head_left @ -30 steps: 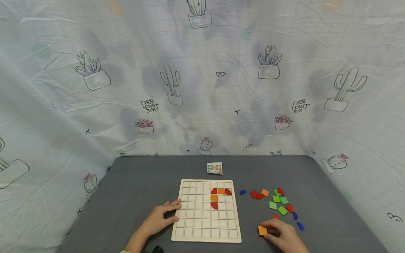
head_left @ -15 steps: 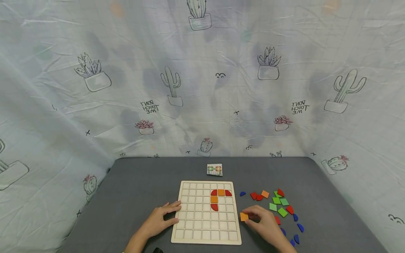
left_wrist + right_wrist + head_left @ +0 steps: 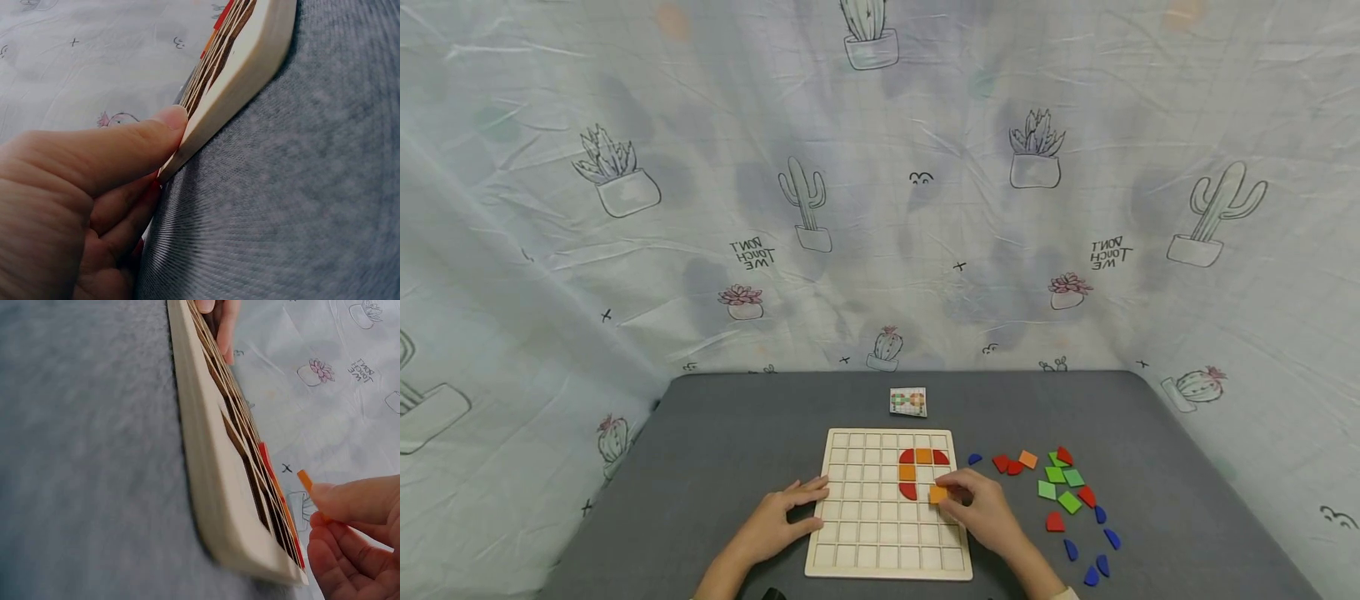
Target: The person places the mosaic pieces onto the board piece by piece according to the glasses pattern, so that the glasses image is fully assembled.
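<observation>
An orange square tile [image 3: 937, 494] is pinched between the thumb and fingers of my right hand [image 3: 981, 508], over the right side of the wooden grid board [image 3: 889, 573]. The right wrist view shows the same orange tile [image 3: 305, 480] edge-on, held above the board. My left hand [image 3: 778, 518] rests against the board's left edge with fingers spread; its thumb [image 3: 156, 134] touches the rim in the left wrist view. In the board's upper right cells lie red quarter-round tiles [image 3: 908, 492] and two orange squares [image 3: 923, 456].
A small pattern card [image 3: 908, 402] lies behind the board. Right of the board are scattered green squares [image 3: 1070, 502], red pieces [image 3: 1055, 522], blue half-rounds [image 3: 1071, 549] and another orange square [image 3: 1027, 459]. A printed cloth [image 3: 880, 208] hangs behind the grey table [image 3: 737, 433].
My right hand has carried the orange tile leftward from the loose pieces to above the board, uncovering a red piece and several blue pieces. The left hand stays in place.
</observation>
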Demonstrator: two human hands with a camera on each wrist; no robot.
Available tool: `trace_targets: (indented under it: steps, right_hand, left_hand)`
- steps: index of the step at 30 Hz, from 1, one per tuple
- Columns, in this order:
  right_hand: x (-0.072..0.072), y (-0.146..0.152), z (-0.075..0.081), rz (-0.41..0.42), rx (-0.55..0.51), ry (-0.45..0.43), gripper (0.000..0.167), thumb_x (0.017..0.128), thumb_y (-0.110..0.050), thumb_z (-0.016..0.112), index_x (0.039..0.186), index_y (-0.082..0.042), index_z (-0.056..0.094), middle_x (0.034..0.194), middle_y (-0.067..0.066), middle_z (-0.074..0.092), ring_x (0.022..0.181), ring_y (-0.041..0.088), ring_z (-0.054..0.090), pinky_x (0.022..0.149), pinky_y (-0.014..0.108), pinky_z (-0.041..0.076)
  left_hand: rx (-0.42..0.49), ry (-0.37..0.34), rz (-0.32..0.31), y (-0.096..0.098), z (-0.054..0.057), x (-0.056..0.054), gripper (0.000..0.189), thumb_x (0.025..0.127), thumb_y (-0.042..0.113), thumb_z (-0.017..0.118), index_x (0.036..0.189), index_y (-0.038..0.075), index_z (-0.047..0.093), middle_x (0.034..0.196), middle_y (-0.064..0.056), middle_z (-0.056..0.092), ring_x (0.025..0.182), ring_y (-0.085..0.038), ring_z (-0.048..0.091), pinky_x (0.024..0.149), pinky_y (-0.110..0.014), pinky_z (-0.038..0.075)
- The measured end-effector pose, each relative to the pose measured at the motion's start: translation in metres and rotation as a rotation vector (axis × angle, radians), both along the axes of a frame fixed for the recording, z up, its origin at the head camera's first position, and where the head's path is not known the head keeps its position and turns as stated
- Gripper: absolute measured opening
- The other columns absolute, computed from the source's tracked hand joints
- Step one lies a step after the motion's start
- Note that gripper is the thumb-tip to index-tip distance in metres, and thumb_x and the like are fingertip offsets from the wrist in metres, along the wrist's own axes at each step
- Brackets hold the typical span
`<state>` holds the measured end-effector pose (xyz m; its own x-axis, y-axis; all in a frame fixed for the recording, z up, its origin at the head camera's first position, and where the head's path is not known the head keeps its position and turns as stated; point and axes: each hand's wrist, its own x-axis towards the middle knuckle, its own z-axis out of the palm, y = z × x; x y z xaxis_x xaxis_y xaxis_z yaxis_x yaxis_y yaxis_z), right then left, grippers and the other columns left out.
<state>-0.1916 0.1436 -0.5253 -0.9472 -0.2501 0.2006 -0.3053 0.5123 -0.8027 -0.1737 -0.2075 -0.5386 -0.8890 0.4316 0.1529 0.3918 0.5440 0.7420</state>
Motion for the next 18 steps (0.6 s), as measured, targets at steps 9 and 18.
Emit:
trace_targets:
  steps: [9,18]
  right_hand:
    - [-0.009,-0.012,-0.006,0.042,0.056,0.062,0.022,0.078,-0.006,0.075,0.099,-0.011,0.073,0.097,-0.001,0.067,0.081,0.005,0.061,0.069,0.017,0.055]
    - [-0.013,-0.018,-0.008,0.018,0.15,0.07,0.022,0.078,-0.007,0.075,0.098,-0.014,0.073,0.096,-0.004,0.066,0.082,0.005,0.059,0.07,0.018,0.055]
  left_hand:
    - [-0.015,0.021,0.013,-0.001,-0.004,-0.001,0.049,0.087,0.037,0.066,0.128,0.011,0.062,0.14,-0.006,0.052,0.129,-0.025,0.049,0.113,-0.046,0.031]
    - [-0.019,0.017,0.012,-0.001,-0.005,-0.003,0.049,0.088,0.038,0.065,0.128,0.011,0.061,0.14,-0.005,0.051,0.13,-0.021,0.048,0.113,-0.046,0.031]
